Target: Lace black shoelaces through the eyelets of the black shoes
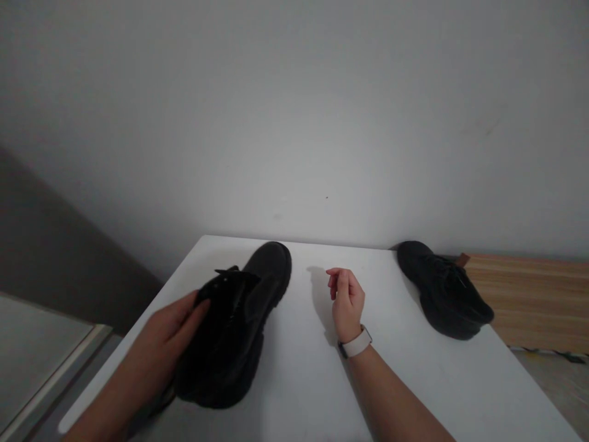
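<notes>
On the left, a black ankle boot (pixel 271 273) is tilted, with its toe toward the wall and its dark opening facing me. My left hand (pixel 177 328) pinches the boot's upper edge near the lace holes, thumb inside the opening. Near the middle, my right hand (pixel 348 301) hovers over the white table (pixel 299 368) with its fingers loosely curled in and nothing visible in them. A pale watch band circles that wrist. Farther right, a second black boot (pixel 444 291) with laces lies on the table, apart from both hands.
A plain grey-white wall (pixel 294 123) rises behind the table's far edge. To the right is a wood-grain surface (pixel 534 301), with a small brown piece near the second boot. A pale panel (pixel 41 350) stands at lower left.
</notes>
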Action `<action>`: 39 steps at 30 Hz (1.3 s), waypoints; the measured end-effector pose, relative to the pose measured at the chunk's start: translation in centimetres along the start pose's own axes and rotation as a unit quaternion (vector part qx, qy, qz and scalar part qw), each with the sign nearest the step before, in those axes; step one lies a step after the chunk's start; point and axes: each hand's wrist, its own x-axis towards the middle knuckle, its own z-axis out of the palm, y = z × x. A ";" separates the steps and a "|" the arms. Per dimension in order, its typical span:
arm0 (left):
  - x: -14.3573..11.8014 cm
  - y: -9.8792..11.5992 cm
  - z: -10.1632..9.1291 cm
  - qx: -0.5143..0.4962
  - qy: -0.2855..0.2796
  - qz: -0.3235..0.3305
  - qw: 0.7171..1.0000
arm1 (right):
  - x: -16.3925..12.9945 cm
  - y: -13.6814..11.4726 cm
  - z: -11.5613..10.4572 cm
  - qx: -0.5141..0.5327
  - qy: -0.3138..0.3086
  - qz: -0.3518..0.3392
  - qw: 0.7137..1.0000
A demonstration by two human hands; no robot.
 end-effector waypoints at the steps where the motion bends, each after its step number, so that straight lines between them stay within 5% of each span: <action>1: 0.8 -0.8 -1.3 0.011 -0.002 -0.012 1.000 | 0.1 0.1 0.0 0.000 -0.001 0.004 1.000; 5: 5.1 -4.1 -6.0 0.136 0.083 -0.053 0.986 | 0.2 0.4 0.2 -0.004 -0.012 0.014 1.000; 9: 9.2 -6.9 -8.1 0.214 0.062 -0.061 0.973 | 0.1 0.7 0.2 -0.009 -0.021 0.018 1.000; 22: 13.4 -11.6 -7.2 0.167 0.031 -0.053 0.984 | 0.0 0.6 0.2 -0.038 -0.041 0.016 0.998; 28: 13.0 -11.8 -7.2 0.121 0.026 -0.040 0.992 | 0.0 0.9 0.5 -0.073 -0.076 0.000 0.994; 31: 12.0 -11.3 -6.9 0.119 0.067 -0.030 0.990 | 0.3 0.2 0.1 -0.109 -0.108 -0.018 0.988; 36: 9.2 -9.1 -5.7 0.157 0.241 0.006 0.958 | 1.3 -3.2 -4.6 -0.196 -0.106 -0.089 0.971; 38: 7.6 -7.2 -4.7 0.156 0.300 0.113 0.934 | 1.9 -4.1 -8.5 -0.249 -0.064 -0.127 0.958; 39: 6.7 -6.2 -4.0 0.142 0.310 0.154 0.927 | 2.3 -4.3 -10.9 -0.350 -0.018 -0.174 0.920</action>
